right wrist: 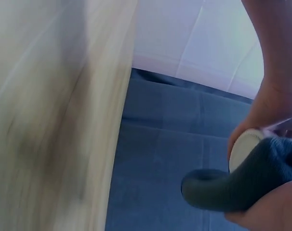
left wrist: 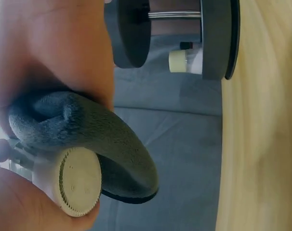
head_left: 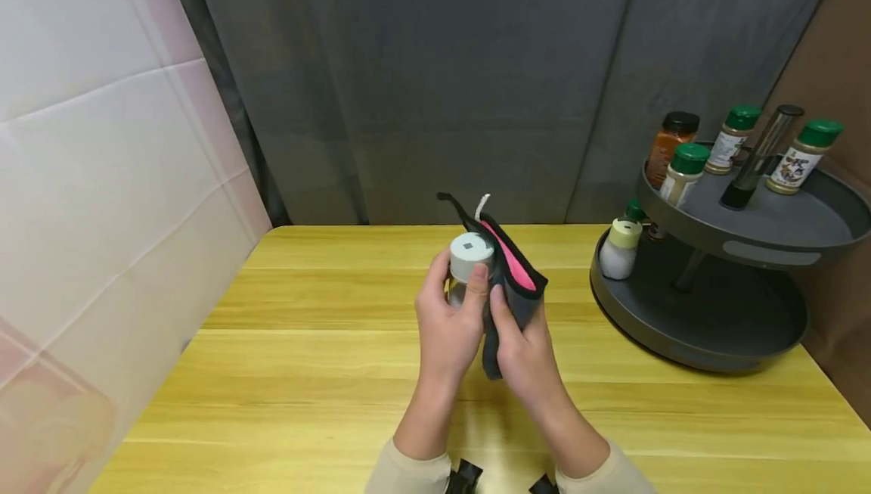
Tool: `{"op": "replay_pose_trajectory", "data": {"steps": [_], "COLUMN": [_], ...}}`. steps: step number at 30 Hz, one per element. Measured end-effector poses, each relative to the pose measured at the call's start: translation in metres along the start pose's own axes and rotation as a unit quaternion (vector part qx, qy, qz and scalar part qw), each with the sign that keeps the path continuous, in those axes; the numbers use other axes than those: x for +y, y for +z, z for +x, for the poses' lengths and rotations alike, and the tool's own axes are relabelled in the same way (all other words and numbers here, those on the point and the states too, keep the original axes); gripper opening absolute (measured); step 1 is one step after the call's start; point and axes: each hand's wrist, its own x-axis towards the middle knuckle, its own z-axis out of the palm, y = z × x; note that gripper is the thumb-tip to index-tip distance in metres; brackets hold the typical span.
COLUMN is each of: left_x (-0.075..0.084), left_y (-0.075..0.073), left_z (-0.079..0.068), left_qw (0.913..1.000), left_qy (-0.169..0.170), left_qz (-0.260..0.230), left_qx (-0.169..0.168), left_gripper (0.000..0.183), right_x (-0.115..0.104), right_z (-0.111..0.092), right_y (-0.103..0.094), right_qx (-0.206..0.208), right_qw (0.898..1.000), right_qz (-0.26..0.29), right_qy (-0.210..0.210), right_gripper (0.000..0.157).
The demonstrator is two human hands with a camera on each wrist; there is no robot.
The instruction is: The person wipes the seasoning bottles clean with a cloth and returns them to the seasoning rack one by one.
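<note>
In the head view my left hand (head_left: 445, 327) grips a small clear shaker jar (head_left: 471, 249) with a white cap, held upright above the table. Beside it, my right hand (head_left: 533, 358) holds a folded grey cloth (head_left: 522, 306) with black edging, a pink face and a whitish loop on top. The cloth lies against the jar's right side. From the left wrist, the jar's ridged round base (left wrist: 81, 183) shows next to the drooping fuzzy cloth (left wrist: 122, 144). The right wrist view shows the cloth (right wrist: 242, 187) partly covering the jar's base (right wrist: 243, 150).
At the right stands a two-tier dark turntable rack (head_left: 701, 350). Its upper tier bears several spice bottles (head_left: 796, 157) and a tall clear grinder (head_left: 762, 157). A yellow-capped shaker (head_left: 621, 250) stands on the lower tier. Grey curtain (head_left: 435, 85) hangs behind the wooden table (head_left: 306, 373).
</note>
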Motion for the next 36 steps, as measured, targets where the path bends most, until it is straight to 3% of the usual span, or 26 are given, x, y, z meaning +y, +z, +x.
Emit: {"op": "replay_pose_trajectory", "data": {"steps": [4, 6, 9, 12, 16, 19, 21, 25, 27, 29, 33, 36], "left_x": [-0.005, -0.007, -0.010, -0.011, -0.007, -0.003, -0.002, -0.005, -0.007, -0.010, -0.011, -0.007], "left_y": [0.002, 0.004, 0.007, 0.008, 0.005, 0.002, 0.001, 0.001, 0.003, 0.005, 0.007, 0.005], "left_z": [-0.001, -0.003, -0.006, -0.008, -0.005, 0.000, 0.001, 0.000, -0.002, -0.003, -0.006, -0.003], "left_qw": [0.9995, 0.9990, 0.9982, 0.9981, 0.9988, 0.9991, 0.9991, 0.9990, 0.9989, 0.9988, 0.9989, 0.9995], "left_qy": [-0.003, -0.012, -0.022, -0.030, -0.033, -0.028, -0.027, -0.022, -0.025, -0.024, -0.019, -0.009], "left_qz": [0.030, 0.042, 0.054, 0.050, 0.036, 0.033, 0.033, 0.037, 0.037, 0.040, 0.041, 0.031], "left_qx": [-0.003, -0.008, -0.017, -0.018, -0.008, -0.002, -0.001, -0.004, -0.012, -0.016, -0.012, -0.002], "left_gripper": [0.037, 0.038, 0.040, 0.041, 0.041, 0.041, 0.041, 0.041, 0.041, 0.041, 0.038, 0.039], "right_x": [-0.007, -0.013, -0.020, -0.019, -0.009, -0.003, -0.002, -0.009, -0.016, -0.021, -0.018, -0.010], "right_z": [0.001, 0.002, 0.002, 0.000, -0.001, 0.001, 0.002, 0.005, 0.005, 0.004, -0.003, -0.006], "right_y": [-0.005, -0.007, -0.008, -0.005, -0.003, -0.004, -0.005, -0.009, -0.010, -0.009, 0.000, 0.006], "right_qx": [0.008, 0.025, 0.058, 0.082, 0.069, 0.050, 0.041, 0.022, 0.024, 0.037, 0.068, 0.080], "right_qw": [0.997, 0.995, 0.995, 0.996, 0.997, 0.999, 0.998, 0.994, 0.994, 0.996, 0.997, 0.996], "right_qz": [0.030, 0.057, 0.069, 0.043, 0.017, 0.005, -0.004, 0.024, 0.047, 0.060, 0.033, 0.020], "right_qy": [0.065, 0.075, 0.045, 0.000, -0.025, 0.003, 0.044, 0.100, 0.091, 0.053, -0.025, -0.039], "right_gripper": [0.051, 0.051, 0.047, 0.041, 0.037, 0.035, 0.035, 0.039, 0.043, 0.045, 0.043, 0.036]}}
